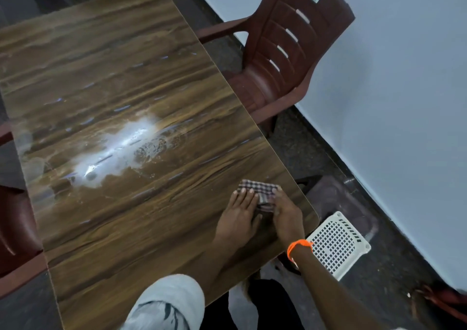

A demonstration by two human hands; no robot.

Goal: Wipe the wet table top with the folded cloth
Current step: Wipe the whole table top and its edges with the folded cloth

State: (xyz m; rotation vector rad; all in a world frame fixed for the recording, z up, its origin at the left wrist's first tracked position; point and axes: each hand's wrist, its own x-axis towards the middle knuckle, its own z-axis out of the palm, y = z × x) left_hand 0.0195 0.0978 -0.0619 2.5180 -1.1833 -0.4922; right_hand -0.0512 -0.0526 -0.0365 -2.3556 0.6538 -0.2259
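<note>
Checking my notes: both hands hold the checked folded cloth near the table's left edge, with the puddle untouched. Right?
Not quite. The head view shows both hands on the checked folded cloth near the wooden table's right edge, beside the white plastic basket; the shiny puddle lies apart.

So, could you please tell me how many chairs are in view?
3: one chair beyond the table's right edge, and parts of two at the left frame edge. Others may be out of view.
</note>
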